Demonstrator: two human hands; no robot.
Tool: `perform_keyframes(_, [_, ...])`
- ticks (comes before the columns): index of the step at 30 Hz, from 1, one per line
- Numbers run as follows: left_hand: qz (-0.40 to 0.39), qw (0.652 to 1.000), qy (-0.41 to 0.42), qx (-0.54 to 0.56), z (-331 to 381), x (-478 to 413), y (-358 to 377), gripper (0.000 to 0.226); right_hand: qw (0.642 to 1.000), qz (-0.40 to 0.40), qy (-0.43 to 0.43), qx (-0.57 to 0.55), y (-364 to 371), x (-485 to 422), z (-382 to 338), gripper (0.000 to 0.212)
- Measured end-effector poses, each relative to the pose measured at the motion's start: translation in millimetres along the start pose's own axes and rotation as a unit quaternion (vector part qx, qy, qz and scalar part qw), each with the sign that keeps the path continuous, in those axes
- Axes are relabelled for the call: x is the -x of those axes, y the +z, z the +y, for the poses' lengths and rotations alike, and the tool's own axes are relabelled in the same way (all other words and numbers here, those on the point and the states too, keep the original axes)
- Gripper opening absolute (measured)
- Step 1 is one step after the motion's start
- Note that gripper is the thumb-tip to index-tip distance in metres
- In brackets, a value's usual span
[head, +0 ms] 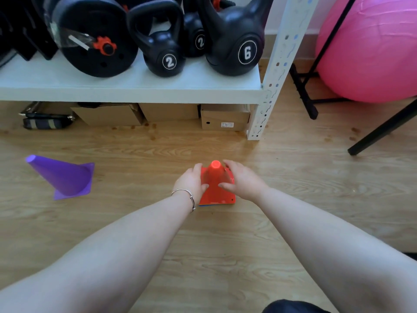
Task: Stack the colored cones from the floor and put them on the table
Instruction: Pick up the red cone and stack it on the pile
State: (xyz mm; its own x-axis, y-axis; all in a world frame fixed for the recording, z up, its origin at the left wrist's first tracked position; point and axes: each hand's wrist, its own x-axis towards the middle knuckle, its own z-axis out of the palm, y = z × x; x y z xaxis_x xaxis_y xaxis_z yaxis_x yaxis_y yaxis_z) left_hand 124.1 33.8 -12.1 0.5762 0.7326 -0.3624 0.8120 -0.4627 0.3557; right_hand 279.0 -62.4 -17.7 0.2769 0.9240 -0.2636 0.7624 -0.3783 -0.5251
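Observation:
An orange cone (216,177) stands upright on the wooden floor at the centre, on top of a stack whose blue and yellow base edges show underneath. My left hand (191,181) presses its left side and my right hand (241,179) its right side, so both hold the stack. A purple cone (62,175) stands alone on the floor to the left, apart from both hands. No table top is in view.
A white metal shelf (135,86) just beyond carries black kettlebells (164,53) and a weight plate. Cardboard boxes (225,118) sit under it. A pink exercise ball (372,48) and black stand legs (381,129) are at the right.

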Motion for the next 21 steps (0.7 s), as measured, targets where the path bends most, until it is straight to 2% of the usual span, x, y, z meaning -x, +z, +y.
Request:
perform_keyframes(3, [0.019, 0.999, -0.014, -0.042, 4, 12, -19, 0.052, 0.999, 0.027, -0.029, 0.031, -20, 3, -18, 0.075])
perform_keyframes(6, [0.054, 0.995, -0.021, -0.086, 9, 25, -45, 0.048, 0.991, 0.051, -0.064, 0.109, -41, 2, -39, 0.070])
perform_keyframes(10, [0.120, 0.981, -0.034, -0.147, 3, 39, -81, 0.054, 0.962, 0.085, -0.106, 0.238, -70, 0, -69, 0.067])
perform_keyframes(14, [0.128, 0.970, -0.059, -0.196, -10, 50, -118, 0.068, 0.933, 0.085, -0.129, 0.326, -87, -5, -95, 0.059])
perform_keyframes(21, [0.173, 0.946, -0.048, -0.270, -63, 79, -214, 0.071, 0.911, 0.115, -0.143, 0.369, -107, -19, -168, 0.057])
